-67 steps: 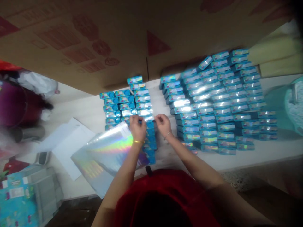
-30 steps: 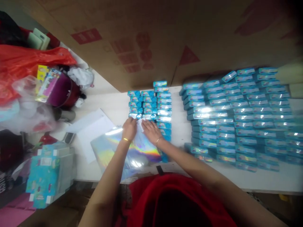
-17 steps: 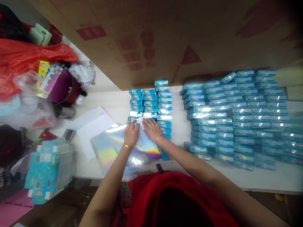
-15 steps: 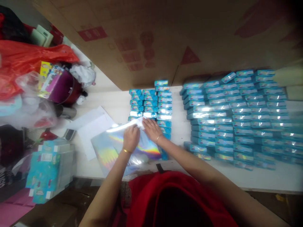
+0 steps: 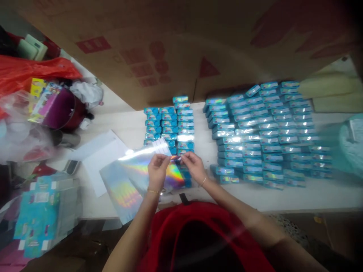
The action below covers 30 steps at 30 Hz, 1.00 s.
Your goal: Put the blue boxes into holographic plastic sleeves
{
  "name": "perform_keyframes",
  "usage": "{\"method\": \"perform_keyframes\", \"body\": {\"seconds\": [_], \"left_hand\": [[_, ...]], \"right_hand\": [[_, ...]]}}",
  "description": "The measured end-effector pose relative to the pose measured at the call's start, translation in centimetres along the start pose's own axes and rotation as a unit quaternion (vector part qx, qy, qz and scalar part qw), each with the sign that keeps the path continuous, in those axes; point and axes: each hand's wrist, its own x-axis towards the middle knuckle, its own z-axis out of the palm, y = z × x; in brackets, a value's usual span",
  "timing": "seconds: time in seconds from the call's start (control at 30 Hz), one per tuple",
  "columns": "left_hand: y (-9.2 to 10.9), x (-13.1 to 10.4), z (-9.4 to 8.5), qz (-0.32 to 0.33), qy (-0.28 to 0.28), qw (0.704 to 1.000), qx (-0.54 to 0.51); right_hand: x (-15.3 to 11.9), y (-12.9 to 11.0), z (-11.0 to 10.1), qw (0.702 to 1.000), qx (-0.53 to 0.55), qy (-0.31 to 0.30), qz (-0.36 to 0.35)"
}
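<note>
My left hand [image 5: 157, 170] and my right hand [image 5: 194, 166] are raised close together over a shiny holographic sheet [image 5: 138, 170]. Fingers and thumb of each are pinched on one end of a small, thin strip [image 5: 175, 158] stretched between them. The strip shows rainbow glints, and its details are blurred. Beneath my hands the holographic sheet lies at a slant, with a white-lined corner [image 5: 162, 145] at its top. Just beyond stand short stacks of small blue boxes [image 5: 169, 123], partly covered by the sheet.
Many blue boxes [image 5: 246, 141] stand in rows on the right of the white table [image 5: 204, 132]. A large cardboard carton [image 5: 176, 49] rises behind. White papers [image 5: 103, 162], a purple bag [image 5: 59, 109] and flattened blue cartons [image 5: 42, 211] are at left.
Both hands have lifted from the sheet's top edge and moved nearer my body. A small strip now shows between their pinched fingers. The view has turned slightly right.
</note>
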Motion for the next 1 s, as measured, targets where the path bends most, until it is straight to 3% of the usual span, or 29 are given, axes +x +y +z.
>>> {"method": "perform_keyframes", "body": {"seconds": [0.07, 0.17, 0.27, 0.37, 0.67, 0.87, 1.0], "left_hand": [[-1.4, 0.7, 1.7, -0.001, -0.022, 0.999, 0.030], [-2.9, 2.2, 4.2, 0.069, -0.032, 0.990, 0.122], [-3.3, 3.8, 6.4, 0.134, -0.016, 0.966, 0.222], [-3.2, 4.9, 7.7, 0.147, -0.006, 0.943, 0.299], [-4.3, 5.4, 8.4, 0.151, -0.016, 0.895, 0.419], [-4.4, 5.2, 8.9, 0.153, -0.012, 0.868, 0.473], [-4.1, 4.6, 7.8, 0.200, -0.023, 0.851, 0.486]], "right_hand": [[0.1, 0.3, -1.4, 0.998, -0.042, 0.045, -0.015], [1.4, 1.1, -3.7, 0.981, -0.166, 0.084, -0.051], [3.3, 1.9, -5.5, 0.954, -0.271, 0.107, -0.065], [4.8, 2.4, -6.4, 0.933, -0.340, 0.105, -0.056], [6.0, 4.2, -6.9, 0.901, -0.424, 0.081, -0.032], [6.1, 5.7, -6.5, 0.920, -0.380, 0.092, -0.017], [5.1, 6.9, -6.6, 0.934, -0.334, 0.124, -0.032]]}}
